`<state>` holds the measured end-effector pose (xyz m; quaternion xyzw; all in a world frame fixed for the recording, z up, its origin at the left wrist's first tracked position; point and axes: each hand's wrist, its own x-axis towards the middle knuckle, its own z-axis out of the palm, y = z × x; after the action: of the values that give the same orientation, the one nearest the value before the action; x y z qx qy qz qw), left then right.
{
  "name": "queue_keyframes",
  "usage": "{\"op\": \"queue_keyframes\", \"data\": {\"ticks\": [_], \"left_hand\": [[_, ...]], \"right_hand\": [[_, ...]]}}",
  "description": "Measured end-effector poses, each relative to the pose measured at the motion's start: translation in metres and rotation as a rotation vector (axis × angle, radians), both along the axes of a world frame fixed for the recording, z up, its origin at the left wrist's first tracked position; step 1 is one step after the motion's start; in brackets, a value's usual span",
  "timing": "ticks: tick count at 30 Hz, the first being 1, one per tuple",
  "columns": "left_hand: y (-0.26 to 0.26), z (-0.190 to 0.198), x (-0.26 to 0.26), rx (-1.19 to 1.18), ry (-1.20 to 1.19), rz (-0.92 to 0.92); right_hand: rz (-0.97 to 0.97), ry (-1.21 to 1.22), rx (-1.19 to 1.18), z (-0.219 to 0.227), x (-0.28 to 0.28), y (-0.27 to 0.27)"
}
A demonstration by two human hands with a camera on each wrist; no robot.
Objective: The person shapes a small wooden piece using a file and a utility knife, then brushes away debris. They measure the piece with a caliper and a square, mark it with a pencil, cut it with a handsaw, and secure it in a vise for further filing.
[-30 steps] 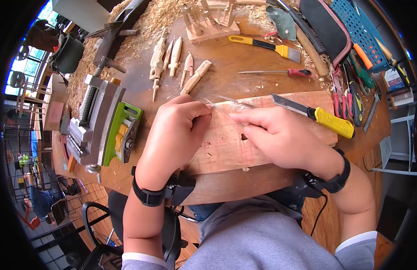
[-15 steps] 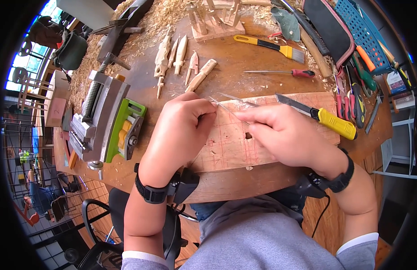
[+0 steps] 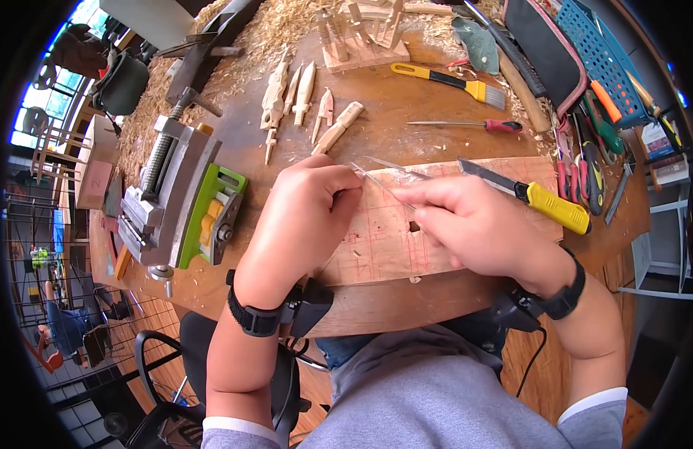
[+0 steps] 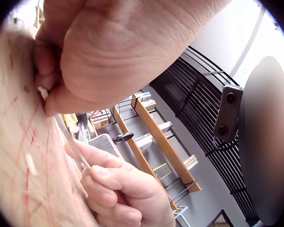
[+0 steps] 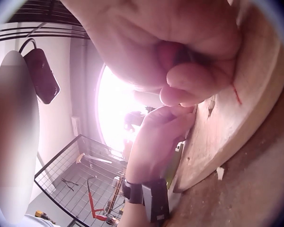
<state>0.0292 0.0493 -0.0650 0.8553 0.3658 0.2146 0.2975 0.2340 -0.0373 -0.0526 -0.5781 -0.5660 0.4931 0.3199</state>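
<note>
My left hand [image 3: 305,213] rests at the board's left end and pinches a small pale wood piece [image 4: 43,91], mostly hidden by the fingers. In my right hand [image 3: 473,224] is a slim metal file [image 4: 72,143], with the forefinger laid along it and its tip reaching the left fingertips. Part of a red handle [image 5: 171,53] shows inside the right palm. Under both hands lies a wooden board [image 3: 384,258] with red pencil lines and a small square hole. Another thin metal tool [image 3: 395,166] lies along the board's far side.
A yellow utility knife [image 3: 548,203] lies over the board's right end. Beyond are carved wood pieces [image 3: 305,90], a red-handled file [image 3: 503,126] and a yellow brush [image 3: 485,91]. A vise [image 3: 170,191] stands left; pliers and other tools crowd the right edge.
The head view has shifted slightly, so the table appears a little further right. Both hands keep nearly the same place and grip over the board.
</note>
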Motion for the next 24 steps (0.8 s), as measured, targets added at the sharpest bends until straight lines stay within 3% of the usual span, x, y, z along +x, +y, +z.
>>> {"op": "queue_keyframes", "data": {"ticks": [2,3,5,9,12,14,17,19,20,22,24], "left_hand": [[0.001,0.000,-0.003,0.008,0.002,-0.002],[0.001,0.000,-0.003,0.022,0.022,-0.004],[0.001,0.000,0.001,0.041,0.037,-0.022],[0.002,0.002,-0.002,-0.014,0.007,-0.005],[0.002,-0.002,-0.003,0.006,0.003,-0.027],[0.004,-0.003,-0.001,0.025,-0.046,-0.044],[0.004,-0.004,-0.006,0.086,-0.062,-0.061],[0.003,-0.003,-0.009,-0.312,-0.144,0.100],[0.004,-0.002,-0.010,-0.411,-0.213,0.089],[0.004,-0.001,-0.008,-0.434,-0.284,0.114],[0.003,0.002,-0.007,-0.480,-0.330,0.148]], "right_hand": [[-0.025,0.090,-0.434,0.016,0.005,-0.003],[-0.026,0.090,-0.438,0.012,0.003,-0.001],[-0.015,0.102,-0.168,0.002,-0.002,0.004],[-0.004,0.108,-0.169,0.001,0.000,0.000],[-0.035,0.138,-0.346,0.006,-0.001,-0.001],[-0.060,0.203,-0.238,-0.010,-0.007,0.010],[-0.109,0.218,-0.198,-0.001,-0.001,0.003],[-0.099,0.051,0.073,-0.006,0.007,-0.008],[-0.109,-0.031,0.148,-0.003,0.009,-0.017],[-0.108,-0.122,0.233,0.000,0.011,-0.031],[0.006,-0.406,0.515,-0.006,0.012,-0.038]]}}
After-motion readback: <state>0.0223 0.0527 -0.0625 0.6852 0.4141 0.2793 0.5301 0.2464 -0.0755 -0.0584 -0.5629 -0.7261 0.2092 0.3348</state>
